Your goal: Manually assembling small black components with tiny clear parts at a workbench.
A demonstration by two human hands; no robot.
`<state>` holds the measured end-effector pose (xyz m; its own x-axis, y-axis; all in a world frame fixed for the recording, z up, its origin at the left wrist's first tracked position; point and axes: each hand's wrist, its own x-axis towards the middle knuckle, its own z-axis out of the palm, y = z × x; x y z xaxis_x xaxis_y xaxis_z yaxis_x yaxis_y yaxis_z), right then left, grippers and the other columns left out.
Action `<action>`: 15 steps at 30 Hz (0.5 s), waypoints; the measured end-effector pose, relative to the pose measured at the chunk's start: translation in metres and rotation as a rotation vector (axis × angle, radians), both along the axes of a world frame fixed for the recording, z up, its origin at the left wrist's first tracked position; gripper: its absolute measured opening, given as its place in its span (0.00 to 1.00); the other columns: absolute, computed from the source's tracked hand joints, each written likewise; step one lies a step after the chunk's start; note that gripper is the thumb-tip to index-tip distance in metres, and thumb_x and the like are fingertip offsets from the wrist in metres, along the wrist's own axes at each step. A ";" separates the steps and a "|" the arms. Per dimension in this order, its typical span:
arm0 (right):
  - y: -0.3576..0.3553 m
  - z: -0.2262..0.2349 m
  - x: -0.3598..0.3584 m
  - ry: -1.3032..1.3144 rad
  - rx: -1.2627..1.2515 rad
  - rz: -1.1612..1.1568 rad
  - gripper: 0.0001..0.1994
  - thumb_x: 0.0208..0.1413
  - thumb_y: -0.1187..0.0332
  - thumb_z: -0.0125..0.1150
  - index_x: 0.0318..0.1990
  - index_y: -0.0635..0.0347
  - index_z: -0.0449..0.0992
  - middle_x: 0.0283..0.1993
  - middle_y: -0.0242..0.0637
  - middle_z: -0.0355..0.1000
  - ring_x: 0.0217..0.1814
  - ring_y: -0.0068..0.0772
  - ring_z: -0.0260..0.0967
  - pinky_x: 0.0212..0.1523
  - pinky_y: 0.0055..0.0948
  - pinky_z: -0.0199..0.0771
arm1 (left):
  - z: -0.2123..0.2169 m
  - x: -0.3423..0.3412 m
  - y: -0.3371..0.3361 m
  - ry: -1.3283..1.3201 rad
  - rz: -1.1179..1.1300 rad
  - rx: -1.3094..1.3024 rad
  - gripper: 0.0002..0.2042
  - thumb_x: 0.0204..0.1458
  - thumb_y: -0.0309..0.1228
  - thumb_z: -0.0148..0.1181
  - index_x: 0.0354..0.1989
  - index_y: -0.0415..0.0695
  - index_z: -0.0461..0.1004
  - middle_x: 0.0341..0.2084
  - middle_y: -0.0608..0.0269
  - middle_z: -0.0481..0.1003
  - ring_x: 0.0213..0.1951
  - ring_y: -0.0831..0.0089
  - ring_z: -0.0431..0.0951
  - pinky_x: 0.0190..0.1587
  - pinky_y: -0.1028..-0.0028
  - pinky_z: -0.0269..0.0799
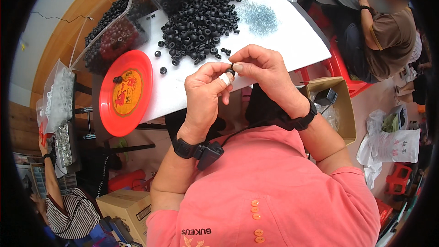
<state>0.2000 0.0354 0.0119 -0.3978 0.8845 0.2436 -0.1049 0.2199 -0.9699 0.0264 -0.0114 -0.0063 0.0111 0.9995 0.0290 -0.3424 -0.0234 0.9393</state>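
Note:
My left hand (201, 93) and my right hand (270, 73) meet in front of my chest, just over the near edge of the white tabletop (292, 41). Between their fingertips is a small black part (232, 67), mostly covered by the fingers. White tape wraps the left thumb. Beyond the hands lies a big heap of small black ring-like and cap-like parts (196, 32), with a few loose ones around its near side. To its right, tiny clear bluish pieces (260, 18) are spread out.
A red plate (104, 96) with a small black part (117, 79) on it sits at the left edge. Clear bins (141, 29) of black parts stand behind. An open cardboard box (350, 110) is at my right. Co-workers (393, 32) sit to both sides.

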 end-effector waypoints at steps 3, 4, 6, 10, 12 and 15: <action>-0.001 0.002 0.000 -0.169 0.070 -0.029 0.04 0.58 0.75 0.64 0.39 0.65 0.80 0.34 0.29 0.78 0.36 0.16 0.70 0.37 0.20 0.69 | -0.001 0.001 0.000 0.007 -0.002 0.014 0.09 0.58 0.18 0.58 0.47 0.32 0.76 0.32 0.56 0.79 0.26 0.78 0.75 0.22 0.82 0.69; -0.003 0.002 -0.002 -0.221 0.210 -0.079 0.04 0.56 0.77 0.63 0.38 0.65 0.79 0.33 0.36 0.77 0.35 0.26 0.73 0.35 0.25 0.71 | -0.001 0.001 0.000 0.014 -0.006 0.014 0.09 0.58 0.18 0.58 0.47 0.32 0.76 0.32 0.56 0.79 0.26 0.79 0.75 0.21 0.82 0.68; -0.005 0.001 -0.003 -0.271 0.353 -0.136 0.05 0.54 0.79 0.63 0.38 0.66 0.77 0.32 0.43 0.77 0.33 0.35 0.77 0.34 0.29 0.74 | 0.001 0.002 -0.001 -0.011 0.001 0.003 0.09 0.58 0.18 0.58 0.46 0.32 0.76 0.32 0.56 0.79 0.25 0.79 0.75 0.21 0.82 0.67; -0.002 -0.001 -0.005 -0.276 0.592 -0.157 0.04 0.53 0.80 0.61 0.36 0.65 0.74 0.32 0.45 0.72 0.31 0.48 0.74 0.31 0.37 0.72 | 0.003 0.003 -0.002 -0.042 0.031 -0.041 0.09 0.58 0.18 0.58 0.46 0.32 0.76 0.32 0.56 0.79 0.24 0.80 0.74 0.19 0.82 0.64; -0.001 0.000 -0.005 -0.283 0.627 -0.152 0.03 0.54 0.80 0.60 0.35 0.65 0.74 0.31 0.44 0.71 0.31 0.50 0.73 0.31 0.40 0.71 | 0.004 0.003 -0.002 -0.036 0.029 -0.044 0.08 0.58 0.18 0.58 0.45 0.32 0.76 0.32 0.58 0.78 0.24 0.81 0.73 0.19 0.83 0.63; 0.001 0.001 -0.004 -0.324 0.642 -0.140 0.03 0.53 0.80 0.60 0.35 0.64 0.73 0.31 0.44 0.70 0.32 0.50 0.72 0.31 0.42 0.71 | 0.005 0.005 -0.002 -0.020 0.028 -0.054 0.08 0.58 0.18 0.57 0.44 0.32 0.76 0.32 0.59 0.78 0.24 0.82 0.73 0.19 0.84 0.63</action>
<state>0.1962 0.0362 0.0125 -0.4315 0.6552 0.6201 0.2364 0.7455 -0.6232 0.0311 -0.0134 -0.0009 -0.0172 0.9995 -0.0252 -0.3606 0.0173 0.9326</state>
